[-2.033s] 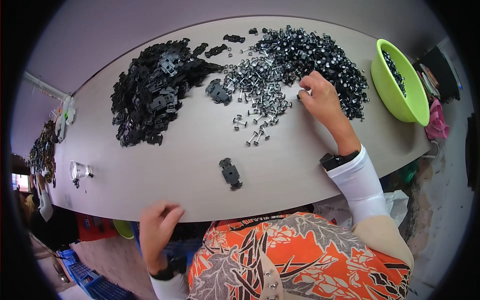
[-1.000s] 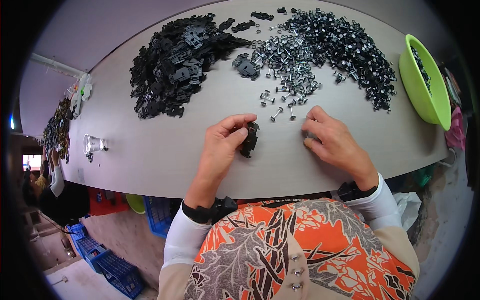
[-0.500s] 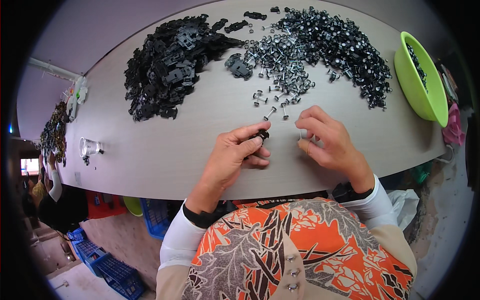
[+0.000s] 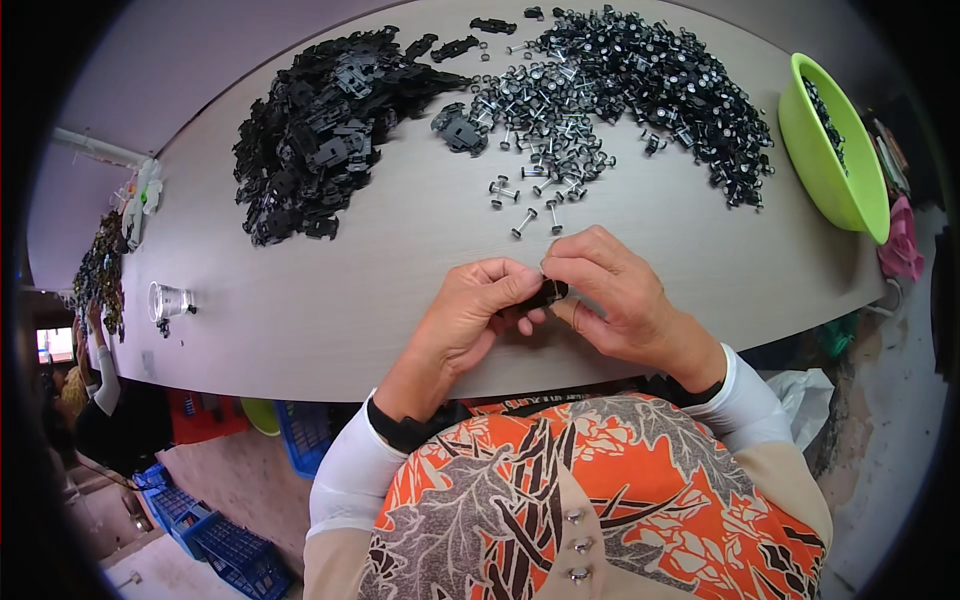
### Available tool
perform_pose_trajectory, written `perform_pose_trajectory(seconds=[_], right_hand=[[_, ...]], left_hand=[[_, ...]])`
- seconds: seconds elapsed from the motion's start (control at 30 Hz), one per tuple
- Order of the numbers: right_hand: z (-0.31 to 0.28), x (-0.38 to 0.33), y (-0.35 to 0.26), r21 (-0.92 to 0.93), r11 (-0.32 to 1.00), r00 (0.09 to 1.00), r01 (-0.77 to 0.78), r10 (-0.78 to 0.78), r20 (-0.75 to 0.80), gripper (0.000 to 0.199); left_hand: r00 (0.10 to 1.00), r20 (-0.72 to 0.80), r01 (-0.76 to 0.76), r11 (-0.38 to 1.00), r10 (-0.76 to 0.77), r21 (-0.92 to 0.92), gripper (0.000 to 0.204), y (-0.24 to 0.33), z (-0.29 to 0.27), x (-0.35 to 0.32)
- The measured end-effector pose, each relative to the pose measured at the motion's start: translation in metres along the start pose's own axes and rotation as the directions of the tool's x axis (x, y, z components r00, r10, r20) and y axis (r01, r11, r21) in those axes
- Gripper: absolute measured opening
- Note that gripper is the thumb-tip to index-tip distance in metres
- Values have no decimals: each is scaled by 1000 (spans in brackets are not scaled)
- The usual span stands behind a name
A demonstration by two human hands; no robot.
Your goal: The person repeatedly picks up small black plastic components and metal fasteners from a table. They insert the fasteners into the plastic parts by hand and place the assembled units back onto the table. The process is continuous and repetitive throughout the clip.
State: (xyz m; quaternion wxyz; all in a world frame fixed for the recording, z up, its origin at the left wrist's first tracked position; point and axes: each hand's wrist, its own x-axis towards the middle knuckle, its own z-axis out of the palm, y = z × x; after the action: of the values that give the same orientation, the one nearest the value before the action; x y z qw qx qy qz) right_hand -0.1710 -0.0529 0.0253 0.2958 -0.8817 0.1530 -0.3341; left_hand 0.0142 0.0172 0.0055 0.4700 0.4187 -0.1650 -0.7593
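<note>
Between my hands is a black toy car chassis (image 4: pixel 546 293), partly covered by fingers. My left hand (image 4: pixel 468 312) is closed round it, thumb on top. My right hand (image 4: pixel 612 300) meets its right end, thumb and forefinger pinching a small wheel axle (image 4: pixel 558 289) against it; most of the axle is hidden. Just beyond my fingers lie a few loose wheel axles (image 4: pixel 524 222), metal rods with black wheels. Farther off spreads a big heap of wheel axles (image 4: pixel 640 85). A pile of black chassis (image 4: pixel 320 140) stands at the far left.
A lime-green basin (image 4: pixel 835 150) with more wheel parts stands at the right table edge. A clear plastic cup (image 4: pixel 170 301) lies at the left. Another person's arm (image 4: pixel 106 375) reaches toward a heap of parts (image 4: pixel 100 265) at far left. Blue crates (image 4: pixel 238 550) sit below.
My right hand has moved left with the axle and now meets the chassis in my left hand. The whole view has shifted slightly.
</note>
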Motion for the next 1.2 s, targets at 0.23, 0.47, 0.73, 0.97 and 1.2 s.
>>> perform_pose_trajectory(seconds=[0.23,0.47,0.73,0.97,1.2], right_hand=[[0,-9,0,93,995,999,-37,34,32,37],[9,-22,-2,136,990,996,25,-14,-83,33],[-25,-5,10,238,963,991,-127,115,64,26],[-83,13,120,-558,817,988,-145,91,-123,13],[-76,4,87,-98,894,899,-438,432,-75,8]], left_hand=[[995,79,-68,998,67,3,19,-9,1,0],[979,159,-128,992,126,-1,19,-16,7,4],[997,81,-32,986,19,164,15,4,20,3],[998,54,-20,984,11,175,27,9,17,15],[992,121,33,999,-36,32,43,9,15,19]])
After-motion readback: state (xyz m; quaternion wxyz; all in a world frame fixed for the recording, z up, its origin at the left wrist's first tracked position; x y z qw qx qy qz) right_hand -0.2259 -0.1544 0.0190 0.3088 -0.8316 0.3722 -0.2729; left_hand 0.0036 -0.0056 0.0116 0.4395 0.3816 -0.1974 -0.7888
